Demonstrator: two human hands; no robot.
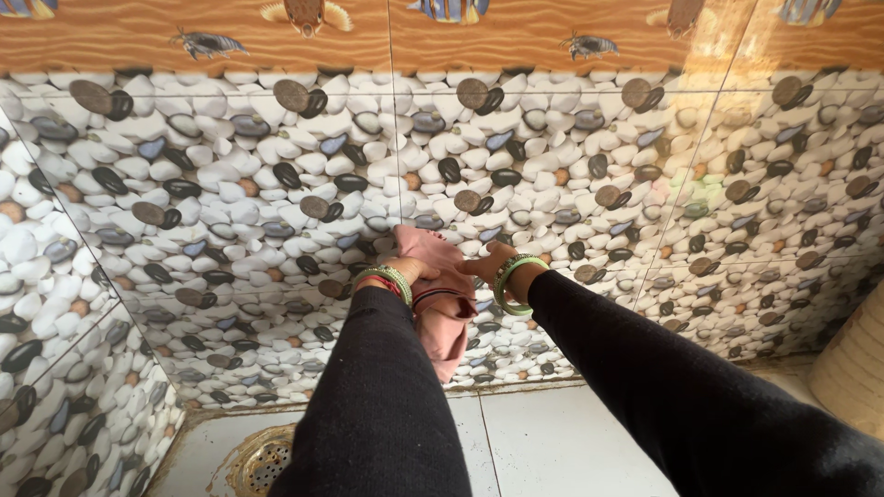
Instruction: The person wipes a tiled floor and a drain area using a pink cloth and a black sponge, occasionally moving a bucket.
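A pink cloth (440,304) is pressed against the pebble-patterned wall tiles (230,184), its lower part hanging down. My left hand (412,271) grips the cloth from the left, with green and red bangles at the wrist. My right hand (485,262) holds the cloth from the right, a green bangle around that wrist. Both arms wear black sleeves. Most of my fingers are hidden behind or inside the cloth.
A round metal floor drain (261,460) sits in the white floor tiles (552,442) at the lower left. A side wall with the same pebble tiles (55,350) meets at the left corner. A beige ribbed container (856,368) stands at the right edge.
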